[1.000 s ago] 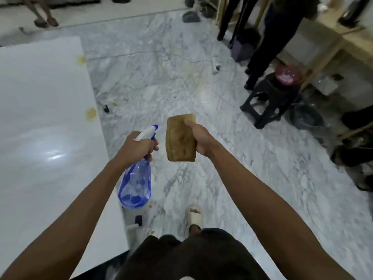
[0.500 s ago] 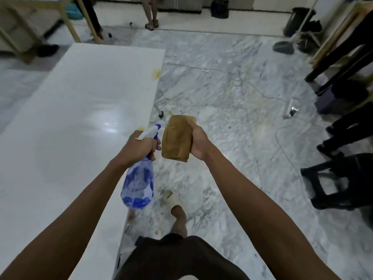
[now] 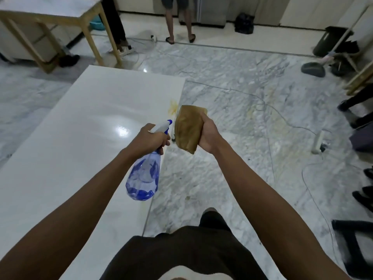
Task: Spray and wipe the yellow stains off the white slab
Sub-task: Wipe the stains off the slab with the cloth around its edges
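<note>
The white slab point(image 3: 80, 138) lies on the floor to my left, its right edge running under my arms. A yellow stain point(image 3: 173, 107) marks the slab near that edge, just beyond the cloth. My left hand point(image 3: 150, 139) grips the neck of a clear blue spray bottle point(image 3: 144, 176), whose white and blue nozzle points away toward the stain. My right hand point(image 3: 209, 135) holds a folded brown cloth point(image 3: 188, 129) upright, close beside the nozzle. Both hands hover in the air above the slab's right edge.
Grey marble floor point(image 3: 242, 122) spreads to the right, crossed by cables and a power strip point(image 3: 319, 141). A wooden table point(image 3: 50, 15) stands at the back left. A person's legs point(image 3: 179, 23) are at the back, a dustpan point(image 3: 312, 69) and bin point(image 3: 333, 40) at the right, a black stool point(image 3: 355, 235) near right.
My view has swung left and up, so more of the slab and the far room shows. Both hands keep their hold on the bottle and cloth.
</note>
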Demonstrator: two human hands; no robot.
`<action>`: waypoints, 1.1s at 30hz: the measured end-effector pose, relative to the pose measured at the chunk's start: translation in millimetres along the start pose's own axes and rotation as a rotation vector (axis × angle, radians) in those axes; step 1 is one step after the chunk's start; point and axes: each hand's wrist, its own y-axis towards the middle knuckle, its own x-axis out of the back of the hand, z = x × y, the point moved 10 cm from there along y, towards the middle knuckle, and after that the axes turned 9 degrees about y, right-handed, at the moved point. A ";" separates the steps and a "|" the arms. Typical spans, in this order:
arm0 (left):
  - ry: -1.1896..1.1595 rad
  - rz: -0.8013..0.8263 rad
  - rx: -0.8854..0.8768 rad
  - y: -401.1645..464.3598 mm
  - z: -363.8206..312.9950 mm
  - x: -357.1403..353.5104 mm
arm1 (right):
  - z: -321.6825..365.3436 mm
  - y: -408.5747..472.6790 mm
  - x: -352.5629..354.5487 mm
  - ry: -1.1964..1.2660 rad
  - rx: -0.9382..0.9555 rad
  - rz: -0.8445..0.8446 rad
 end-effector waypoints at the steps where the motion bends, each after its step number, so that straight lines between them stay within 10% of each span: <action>1: -0.006 -0.014 0.005 13.9 -0.9 4.7 | 6.1 16.3 -5.1 -0.012 -0.008 0.012; 26: -0.219 -0.194 0.503 314.6 -36.0 30.9 | 67.9 366.3 -35.6 -0.035 -0.491 0.138; 33: -0.088 -0.135 0.523 354.7 -24.3 35.9 | 56.5 418.0 25.6 -0.554 -0.497 0.027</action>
